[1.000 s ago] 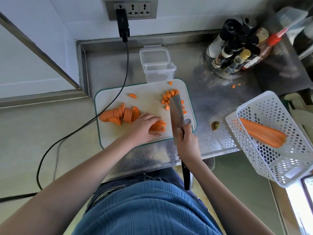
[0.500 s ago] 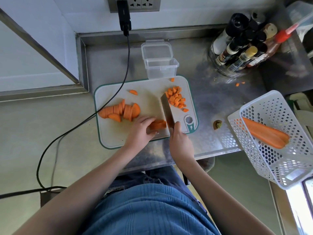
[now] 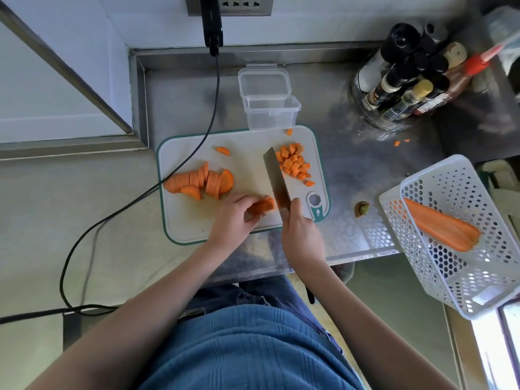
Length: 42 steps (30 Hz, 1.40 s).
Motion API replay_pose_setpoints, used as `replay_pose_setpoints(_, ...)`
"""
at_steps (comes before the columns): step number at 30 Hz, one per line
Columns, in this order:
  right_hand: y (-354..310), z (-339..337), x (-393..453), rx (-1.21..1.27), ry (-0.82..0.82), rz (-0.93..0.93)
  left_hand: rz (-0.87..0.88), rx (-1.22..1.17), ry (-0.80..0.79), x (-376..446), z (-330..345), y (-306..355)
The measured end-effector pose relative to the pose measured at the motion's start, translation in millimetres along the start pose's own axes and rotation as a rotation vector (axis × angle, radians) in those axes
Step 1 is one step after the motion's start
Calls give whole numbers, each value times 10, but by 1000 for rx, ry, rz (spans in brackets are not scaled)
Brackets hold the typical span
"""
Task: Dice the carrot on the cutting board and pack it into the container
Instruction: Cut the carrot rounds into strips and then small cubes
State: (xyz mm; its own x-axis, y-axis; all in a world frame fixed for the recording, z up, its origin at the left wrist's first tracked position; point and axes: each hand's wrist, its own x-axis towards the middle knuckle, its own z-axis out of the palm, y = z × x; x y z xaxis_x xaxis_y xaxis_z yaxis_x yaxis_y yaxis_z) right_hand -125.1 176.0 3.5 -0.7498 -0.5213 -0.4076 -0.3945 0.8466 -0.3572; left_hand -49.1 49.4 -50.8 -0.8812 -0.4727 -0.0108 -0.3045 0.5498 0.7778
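Note:
On the white cutting board (image 3: pixel 247 153) my left hand (image 3: pixel 233 218) holds a stack of carrot strips (image 3: pixel 261 206) with curled fingers. My right hand (image 3: pixel 301 235) grips the handle of a knife (image 3: pixel 275 178), whose blade stands on the board just right of the strips. A pile of diced carrot (image 3: pixel 294 163) lies right of the blade. A row of carrot slices (image 3: pixel 202 181) lies at the board's left. The clear container (image 3: pixel 270 108) stands open behind the board with nothing in it.
A white perforated basket (image 3: pixel 461 235) at the right holds a carrot half (image 3: pixel 441 225). A carrot top (image 3: pixel 362 208) lies on the steel counter. Sauce bottles (image 3: pixel 408 80) stand at the back right. A black cable (image 3: pixel 135 198) crosses the board's left corner.
The knife came from the board's right edge to the strips under my left hand. The diced pile now lies clear of the blade, at the board's top right.

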Motion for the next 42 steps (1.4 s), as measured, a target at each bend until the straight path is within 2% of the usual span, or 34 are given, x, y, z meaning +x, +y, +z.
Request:
replay_pose_setpoints(19, -160, 125, 170, -148, -168, 37, -72, -15, 7, 33, 37, 14)
replay_pose_setpoints(27, -2, -130, 108, 40, -36, 30, -115, -46, 10, -22, 15, -2)
replay_pose_setpoints(34, -28, -89, 11, 68, -51, -1, -121, 27, 18, -37, -7, -44)
replay_pose_setpoints(42, -87, -4, 52, 48, -84, -2, -110, 3, 37, -11, -18, 20)
